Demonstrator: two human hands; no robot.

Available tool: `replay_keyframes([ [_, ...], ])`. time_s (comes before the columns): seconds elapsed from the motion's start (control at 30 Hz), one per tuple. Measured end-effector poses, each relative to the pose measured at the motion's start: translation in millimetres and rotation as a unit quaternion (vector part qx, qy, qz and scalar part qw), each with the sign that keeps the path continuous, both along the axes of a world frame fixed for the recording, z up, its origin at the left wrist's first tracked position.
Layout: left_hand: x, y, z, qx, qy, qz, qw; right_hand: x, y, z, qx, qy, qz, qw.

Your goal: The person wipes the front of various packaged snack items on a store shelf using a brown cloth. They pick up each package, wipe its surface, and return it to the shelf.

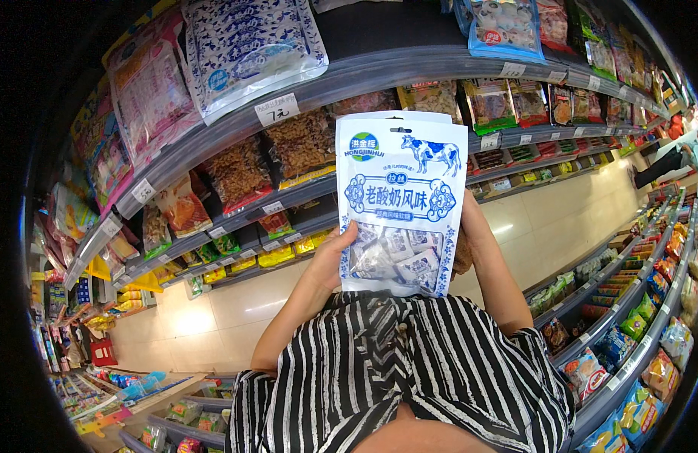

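Note:
A white and blue candy pouch (399,195) is held upright in front of my chest, its printed face towards me. It carries a cow drawing, printed writing and a clear window (395,257) with wrapped sweets behind it. My left hand (330,257) grips the lower left edge, thumb on the front. On the opposite edge is my right hand (471,218), its fingers mostly hidden behind the pouch. The white top edge of a second pouch (431,117) shows just behind the first. Something brown (462,256), too covered to identify, shows below my right hand.
Shelving (360,79) with bagged snacks and price tags runs close ahead. A blue-white patterned bag (252,51) lies on its upper shelf. Another snack rack (626,323) stands at the right. Pale floor tiles (530,226) lie between. A person's dark-clothed leg (660,170) appears far right.

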State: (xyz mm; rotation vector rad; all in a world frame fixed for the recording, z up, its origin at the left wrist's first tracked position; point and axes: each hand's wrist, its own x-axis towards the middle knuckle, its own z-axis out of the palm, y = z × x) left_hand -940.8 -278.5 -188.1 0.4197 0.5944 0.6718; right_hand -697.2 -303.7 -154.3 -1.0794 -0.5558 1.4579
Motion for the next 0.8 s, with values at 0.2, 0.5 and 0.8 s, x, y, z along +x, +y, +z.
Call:
replay_keyframes([
  [0.2, -3.1, -3.7, 6.6, -0.018, 0.009, -0.010, 1.000, 1.0, -2.0, -14.0, 0.024, -0.048, 0.018, 0.998],
  [0.5, -8.5, -11.0, 23.4, 0.033, 0.021, -0.059, 0.998, 8.0, -7.2, -1.6, 0.144, -0.040, -0.075, 0.986],
  [0.8, -5.6, -7.6, 12.3, 0.078, 0.036, -0.075, 0.993, 32.9, -16.3, 7.6, 0.127, -0.055, -0.148, 0.979],
])
